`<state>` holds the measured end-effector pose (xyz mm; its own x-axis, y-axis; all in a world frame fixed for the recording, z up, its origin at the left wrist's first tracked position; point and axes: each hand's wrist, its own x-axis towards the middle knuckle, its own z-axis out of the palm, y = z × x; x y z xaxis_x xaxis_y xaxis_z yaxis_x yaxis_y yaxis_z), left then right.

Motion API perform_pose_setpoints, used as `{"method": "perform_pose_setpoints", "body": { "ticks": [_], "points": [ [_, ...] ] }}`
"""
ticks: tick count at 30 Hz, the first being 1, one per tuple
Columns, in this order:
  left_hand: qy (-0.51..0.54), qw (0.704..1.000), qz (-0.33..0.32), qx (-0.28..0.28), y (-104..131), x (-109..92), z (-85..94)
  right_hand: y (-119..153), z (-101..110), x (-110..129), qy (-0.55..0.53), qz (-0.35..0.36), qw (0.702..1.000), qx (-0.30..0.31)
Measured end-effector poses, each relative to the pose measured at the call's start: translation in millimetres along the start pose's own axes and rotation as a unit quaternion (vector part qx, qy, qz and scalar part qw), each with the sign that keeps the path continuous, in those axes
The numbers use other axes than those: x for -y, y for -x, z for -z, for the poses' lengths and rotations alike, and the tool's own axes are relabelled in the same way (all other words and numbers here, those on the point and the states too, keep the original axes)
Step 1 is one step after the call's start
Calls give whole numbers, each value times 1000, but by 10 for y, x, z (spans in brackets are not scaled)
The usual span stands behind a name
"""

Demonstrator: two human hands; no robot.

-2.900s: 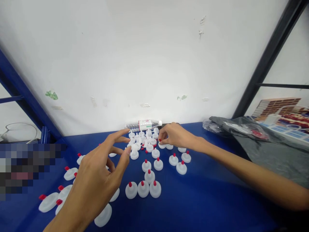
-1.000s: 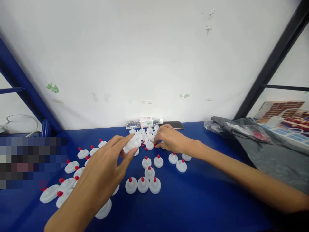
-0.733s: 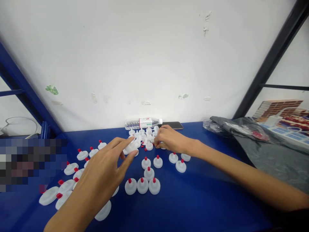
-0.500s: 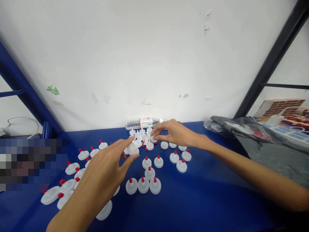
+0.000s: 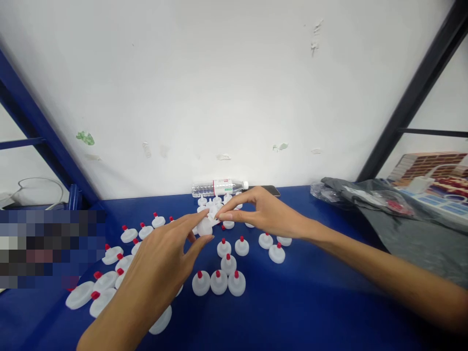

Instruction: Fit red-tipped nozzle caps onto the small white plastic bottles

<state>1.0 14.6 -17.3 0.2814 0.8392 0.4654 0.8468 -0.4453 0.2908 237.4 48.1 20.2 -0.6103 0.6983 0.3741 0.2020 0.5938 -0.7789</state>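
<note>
A round, translucent white plastic cap (image 5: 204, 228) sits in front of the clear plastic bottle (image 5: 223, 187) with a white-and-red label, clamped between the thumb and fingers of the left hand (image 5: 161, 256). The right hand (image 5: 272, 214) has its thumb and index fingertips close together at the cap's narrow end; whether they grip it, or anything small, I cannot tell. Half a second ago those fingertips were farther off, over the loose pile of white plastic caps (image 5: 216, 200) just before the bottle; now they have come across to the held cap, which stays in the left hand. Nearer the wearer than the bottle, round white plastic caps with red tips (image 5: 218, 283) stand in groups on the blue table (image 5: 285, 312). The bottle lies on its side with its white screw top on; its contents are hard to make out. Beside the bottle's top lies a flat black phone (image 5: 272, 190). Well right of the bottle, a clear plastic packet (image 5: 397, 208) shows something red inside, on grey plastic sheeting (image 5: 417, 243).
</note>
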Motion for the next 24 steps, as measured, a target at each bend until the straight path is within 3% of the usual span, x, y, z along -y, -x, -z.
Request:
{"method": "perform_pose_setpoints", "body": {
  "ticks": [10, 17, 20, 24],
  "points": [
    [31, 999, 16, 11, 7, -32, 39, -22, -119, -145, -98, -14, 995, 2],
    [92, 996, -9, 5, -10, -43, 26, -31, -44, -106, -152, -37, 980, 120],
    [96, 995, 7, 12, -12, -70, 26, -59, 85, -110, -122, -67, 985, 101],
    [79, 996, 37, 3, -10, -121, 79, -76, 293, -232, 8, -128, 989, 79]
  ]
}}
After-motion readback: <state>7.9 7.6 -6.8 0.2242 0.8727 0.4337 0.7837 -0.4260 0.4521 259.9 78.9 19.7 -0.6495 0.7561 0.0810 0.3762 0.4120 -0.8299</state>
